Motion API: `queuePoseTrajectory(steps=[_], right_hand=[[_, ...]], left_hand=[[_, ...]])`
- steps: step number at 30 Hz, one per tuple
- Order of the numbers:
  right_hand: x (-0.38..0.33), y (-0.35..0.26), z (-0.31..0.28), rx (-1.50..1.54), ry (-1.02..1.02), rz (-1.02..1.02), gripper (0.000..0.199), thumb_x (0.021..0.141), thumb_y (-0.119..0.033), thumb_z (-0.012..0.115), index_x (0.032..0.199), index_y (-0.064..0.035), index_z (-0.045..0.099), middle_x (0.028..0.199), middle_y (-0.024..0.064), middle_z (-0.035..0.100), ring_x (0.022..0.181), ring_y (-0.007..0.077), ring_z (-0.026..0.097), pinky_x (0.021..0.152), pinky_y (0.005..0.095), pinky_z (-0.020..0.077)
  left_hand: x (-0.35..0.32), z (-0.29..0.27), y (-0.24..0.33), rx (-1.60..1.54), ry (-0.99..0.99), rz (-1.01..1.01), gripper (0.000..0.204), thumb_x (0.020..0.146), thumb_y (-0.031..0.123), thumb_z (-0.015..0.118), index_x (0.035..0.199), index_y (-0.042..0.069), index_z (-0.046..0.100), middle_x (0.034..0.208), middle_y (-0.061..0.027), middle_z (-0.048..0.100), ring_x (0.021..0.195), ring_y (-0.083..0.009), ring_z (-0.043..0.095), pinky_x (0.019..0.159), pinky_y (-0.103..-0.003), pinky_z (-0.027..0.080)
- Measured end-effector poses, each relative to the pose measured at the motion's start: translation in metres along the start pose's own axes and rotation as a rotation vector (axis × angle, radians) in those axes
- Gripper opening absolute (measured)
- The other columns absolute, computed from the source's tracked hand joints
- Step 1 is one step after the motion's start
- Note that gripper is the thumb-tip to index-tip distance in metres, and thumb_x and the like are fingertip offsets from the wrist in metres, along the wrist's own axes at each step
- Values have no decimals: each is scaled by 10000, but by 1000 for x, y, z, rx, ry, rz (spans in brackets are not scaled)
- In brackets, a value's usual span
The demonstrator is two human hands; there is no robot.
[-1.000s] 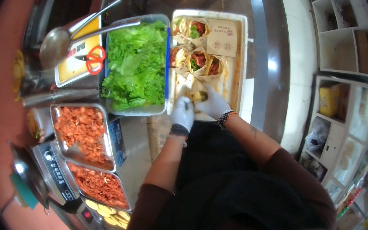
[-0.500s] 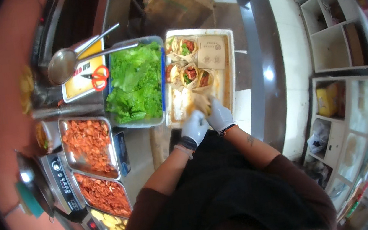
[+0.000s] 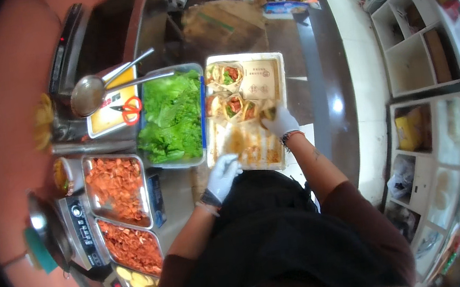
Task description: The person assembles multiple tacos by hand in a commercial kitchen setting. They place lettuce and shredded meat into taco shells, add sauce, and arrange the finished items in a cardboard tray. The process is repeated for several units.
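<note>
Gloved in white, my right hand (image 3: 283,124) grips a filled wrap (image 3: 268,115) in brown paper at the right of the wraps in the white tray (image 3: 281,80). My left hand (image 3: 223,176), also gloved, hovers at the tray's near left corner, its fingers loosely bent and apart with nothing visible in them. Several wraps (image 3: 233,106) stand in two rows in the tray's left and middle, open ends up, showing lettuce and reddish filling. Printed brown paper (image 3: 259,77) lies at its far right. Crumbs and sauce stains mark the tray's near part.
Left of the tray stands a bin of lettuce (image 3: 172,116). Further left are a strainer (image 3: 87,95), red-handled scissors (image 3: 132,111) and two metal trays of reddish chopped filling (image 3: 114,186) (image 3: 130,244). A cardboard piece (image 3: 224,26) lies beyond; white shelving (image 3: 412,58) stands right.
My hands have parted: the right has moved up and right with the wrap, the left down and left away from it. The view has shifted slightly, showing more of the counter's far end.
</note>
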State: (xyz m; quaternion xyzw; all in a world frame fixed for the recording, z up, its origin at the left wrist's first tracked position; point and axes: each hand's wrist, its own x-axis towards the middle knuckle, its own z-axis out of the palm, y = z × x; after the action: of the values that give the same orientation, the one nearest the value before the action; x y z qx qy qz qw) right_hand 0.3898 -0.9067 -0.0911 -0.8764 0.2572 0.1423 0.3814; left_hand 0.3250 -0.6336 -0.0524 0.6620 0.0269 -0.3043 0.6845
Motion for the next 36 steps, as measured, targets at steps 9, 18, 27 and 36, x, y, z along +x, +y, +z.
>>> queuePoseTrajectory(steps=[9, 18, 27, 36], right_hand=[[1, -10, 23, -247, 83, -184, 806, 789, -363, 814, 1446, -99, 427, 1195, 267, 610, 1027, 433, 674, 877, 503, 569], [18, -8, 32, -312, 112, -151, 573, 795, -444, 787, 1129, 1, 655, 1099, 272, 687, 1053, 436, 670, 885, 509, 554], [6, 5, 8, -287, 158, -368, 783, 937, -402, 662, 1506, 53, 376, 1478, 313, 460, 1351, 457, 475, 1140, 471, 398], [-70, -104, 88, -251, 173, -801, 602, 954, -129, 648, 1486, 38, 419, 1481, 268, 477, 1392, 408, 440, 1174, 447, 351]], left_hand=[[-81, -42, -16, -158, 372, -9, 166, 1049, 89, 563, 1204, 66, 617, 959, -18, 654, 846, -102, 629, 785, -254, 538], [-184, -51, -55, -161, 739, 13, 182, 1056, 157, 567, 1179, 48, 647, 942, -52, 691, 840, -133, 661, 789, -298, 558], [-268, -139, -36, -127, 944, 222, 227, 1048, 188, 589, 1230, 56, 625, 1005, -13, 643, 935, -95, 611, 834, -280, 535], [-496, -393, -141, 879, 1760, -226, 324, 911, 179, 706, 1201, 45, 655, 1185, -183, 668, 1070, -363, 645, 975, -439, 508]])
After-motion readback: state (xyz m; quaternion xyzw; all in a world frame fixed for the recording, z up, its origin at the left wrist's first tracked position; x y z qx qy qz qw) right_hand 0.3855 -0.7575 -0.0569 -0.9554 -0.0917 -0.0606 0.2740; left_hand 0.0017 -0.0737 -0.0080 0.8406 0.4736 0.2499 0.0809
